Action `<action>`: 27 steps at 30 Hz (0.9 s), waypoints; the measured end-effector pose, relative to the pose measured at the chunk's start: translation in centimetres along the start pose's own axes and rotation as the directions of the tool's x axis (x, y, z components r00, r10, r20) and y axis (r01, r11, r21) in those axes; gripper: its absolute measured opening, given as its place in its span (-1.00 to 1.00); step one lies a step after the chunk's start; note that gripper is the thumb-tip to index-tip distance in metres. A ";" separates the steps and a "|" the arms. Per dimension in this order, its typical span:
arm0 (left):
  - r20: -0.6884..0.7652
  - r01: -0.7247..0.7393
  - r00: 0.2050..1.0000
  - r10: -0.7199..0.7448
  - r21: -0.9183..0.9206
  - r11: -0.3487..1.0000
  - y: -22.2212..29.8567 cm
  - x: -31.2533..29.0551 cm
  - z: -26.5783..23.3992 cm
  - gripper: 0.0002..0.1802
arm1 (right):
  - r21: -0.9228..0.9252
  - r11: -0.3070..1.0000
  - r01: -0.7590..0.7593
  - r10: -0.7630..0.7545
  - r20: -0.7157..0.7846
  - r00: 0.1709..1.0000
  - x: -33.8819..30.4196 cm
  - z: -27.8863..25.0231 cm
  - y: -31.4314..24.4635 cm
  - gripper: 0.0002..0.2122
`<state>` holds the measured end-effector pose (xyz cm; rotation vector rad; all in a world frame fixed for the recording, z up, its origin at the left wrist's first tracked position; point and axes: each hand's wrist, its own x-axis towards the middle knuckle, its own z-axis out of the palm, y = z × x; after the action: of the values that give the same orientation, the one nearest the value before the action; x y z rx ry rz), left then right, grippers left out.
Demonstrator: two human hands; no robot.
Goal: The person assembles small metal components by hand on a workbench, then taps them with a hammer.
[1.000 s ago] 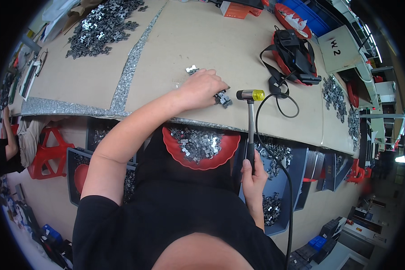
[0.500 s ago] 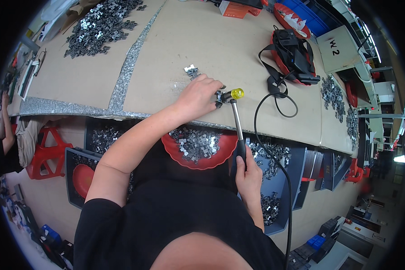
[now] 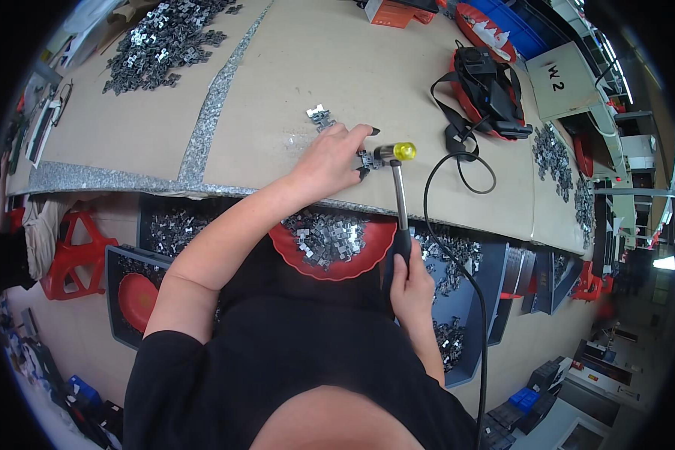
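Observation:
My right hand (image 3: pixel 413 289) is wrapped round the dark handle of a small mallet (image 3: pixel 401 195) with a metal shaft and a yellow end on its head. The mallet head lies just right of a small metal clip-like part (image 3: pixel 367 160) on the worktable. My left hand (image 3: pixel 328 159) rests there, its thumb and curled fingers gripping that part. Dark covers sit on the thumb tip and on the index finger, which sticks out to the right. More small metal parts (image 3: pixel 319 116) lie just beyond the left hand.
A red bowl (image 3: pixel 283 255) of metal parts sits at the table edge before me. Heaps of parts (image 3: pixel 161 45) lie far left and right (image 3: pixel 553 154). A strapped black device (image 3: pixel 495 94) rests in a red tray; its cable (image 3: pixel 478 300) hangs down past grey bins (image 3: pixel 469 360).
The mallet head has shifted slightly right and up. My left index finger has straightened away from the part; the left hand otherwise stays in place.

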<state>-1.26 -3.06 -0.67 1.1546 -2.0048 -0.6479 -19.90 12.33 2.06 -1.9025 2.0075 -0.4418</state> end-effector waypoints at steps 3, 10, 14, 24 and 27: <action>0.001 -0.028 1.000 0.028 0.015 1.000 -0.2 0.3 -0.1 -0.42 | 0.285 0.958 0.023 -0.010 -0.047 0.999 0.1 -0.4 0.3 -0.70; 0.222 -0.191 0.954 0.200 -0.061 0.980 0.9 -3.8 -0.9 -0.44 | 0.481 0.871 0.102 0.018 -0.239 0.971 -0.3 0.2 1.9 -0.68; 0.115 -0.145 0.983 0.145 -0.010 0.989 0.3 -4.4 -1.8 -0.45 | 0.491 0.870 0.040 0.053 -0.174 0.983 -0.9 0.8 1.9 -0.68; 0.048 0.057 0.996 -0.075 0.306 0.950 -3.7 1.4 -4.8 -0.55 | 0.522 0.850 -0.071 0.102 -0.031 0.994 -0.6 0.3 0.2 -0.71; 0.282 0.071 0.940 -0.189 0.382 0.921 -2.5 2.7 -5.8 -0.64 | 0.527 0.847 -0.071 0.098 -0.024 0.995 -0.8 0.5 0.5 -0.71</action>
<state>3.69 -6.98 1.99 1.4950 -2.4084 -0.5644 -20.06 13.20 1.46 -1.4654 1.7476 -0.9179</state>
